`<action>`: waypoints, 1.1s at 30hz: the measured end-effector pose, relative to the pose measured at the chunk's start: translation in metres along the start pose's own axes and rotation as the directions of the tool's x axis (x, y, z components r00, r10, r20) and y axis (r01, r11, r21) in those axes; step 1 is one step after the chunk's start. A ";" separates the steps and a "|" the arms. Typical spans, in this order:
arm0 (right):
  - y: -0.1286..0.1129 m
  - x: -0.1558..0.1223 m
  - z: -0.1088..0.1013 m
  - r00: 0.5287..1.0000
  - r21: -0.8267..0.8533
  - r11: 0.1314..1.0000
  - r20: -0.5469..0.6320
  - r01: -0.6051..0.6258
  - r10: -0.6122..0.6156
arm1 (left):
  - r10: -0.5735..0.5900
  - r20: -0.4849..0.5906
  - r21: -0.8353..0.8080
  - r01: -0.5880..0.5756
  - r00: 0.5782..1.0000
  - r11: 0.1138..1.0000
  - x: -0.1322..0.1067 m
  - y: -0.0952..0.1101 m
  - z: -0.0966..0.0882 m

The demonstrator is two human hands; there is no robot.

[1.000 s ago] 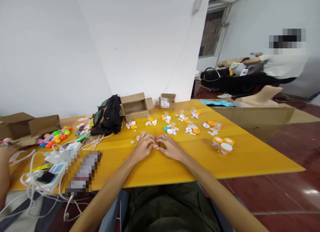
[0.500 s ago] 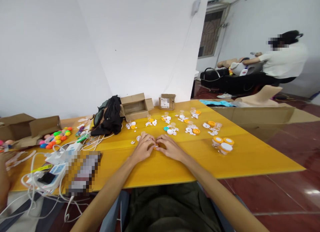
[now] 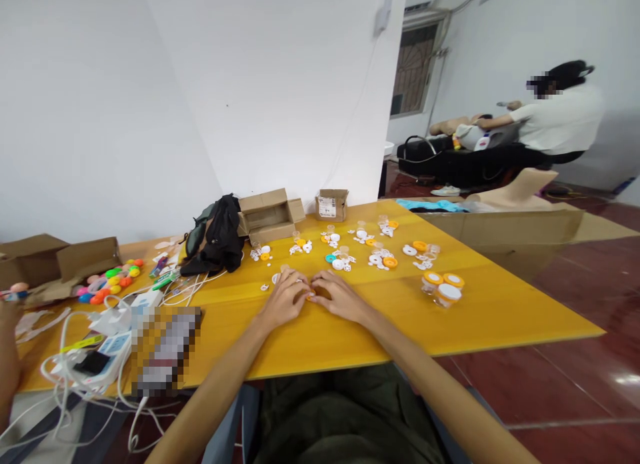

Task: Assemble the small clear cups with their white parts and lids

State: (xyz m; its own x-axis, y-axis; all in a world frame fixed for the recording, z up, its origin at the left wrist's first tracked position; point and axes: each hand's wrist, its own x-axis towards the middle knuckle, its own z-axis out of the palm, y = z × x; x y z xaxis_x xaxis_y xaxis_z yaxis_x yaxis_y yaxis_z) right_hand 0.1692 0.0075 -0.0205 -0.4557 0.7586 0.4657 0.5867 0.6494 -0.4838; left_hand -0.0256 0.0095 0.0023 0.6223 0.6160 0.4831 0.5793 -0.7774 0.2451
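Note:
Close together over the middle of the yellow table, my left hand (image 3: 287, 299) and my right hand (image 3: 341, 297) meet at the fingertips. Both are closed with bent fingers around a small orange-and-white piece (image 3: 311, 296), mostly hidden by the fingers. Just beyond my left hand lie a white round part (image 3: 275, 278) and a small white piece with holes (image 3: 265, 287). Farther back, several little groups of white pieces, orange rings and clear cups are spread out; one has a teal ring (image 3: 331, 258).
Clear jars with orange-and-white lids (image 3: 449, 292) stand at right. Cardboard boxes (image 3: 270, 217) and a black bag (image 3: 220, 234) line the wall side. A power strip (image 3: 113, 357), tangled cables and a phone (image 3: 167, 351) occupy the left. Another person (image 3: 560, 121) sits at the back right.
The view has shifted slightly. My hands stay together at the same spot, with the small piece still between the fingertips.

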 end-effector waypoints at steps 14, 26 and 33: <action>0.001 0.000 0.001 0.999 0.017 0.999 -0.021 0.041 -0.041 | -0.068 -0.030 -0.033 0.067 0.997 0.997 0.004 0.002 0.003; 0.003 -0.001 0.002 0.999 0.023 0.998 -0.017 0.050 -0.050 | -0.075 -0.032 -0.055 0.073 0.997 0.996 0.005 0.003 0.004; 0.002 0.000 0.002 0.998 0.024 0.998 -0.020 0.052 -0.052 | -0.088 -0.018 -0.088 0.086 0.996 0.992 0.006 0.002 0.004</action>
State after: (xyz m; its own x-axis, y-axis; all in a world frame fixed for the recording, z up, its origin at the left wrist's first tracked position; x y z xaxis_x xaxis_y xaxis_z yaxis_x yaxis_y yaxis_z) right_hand 0.1693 0.0092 -0.0233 -0.4722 0.7228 0.5046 0.5462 0.6892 -0.4761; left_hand -0.0186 0.0117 0.0024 0.5590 0.6797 0.4749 0.5821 -0.7296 0.3590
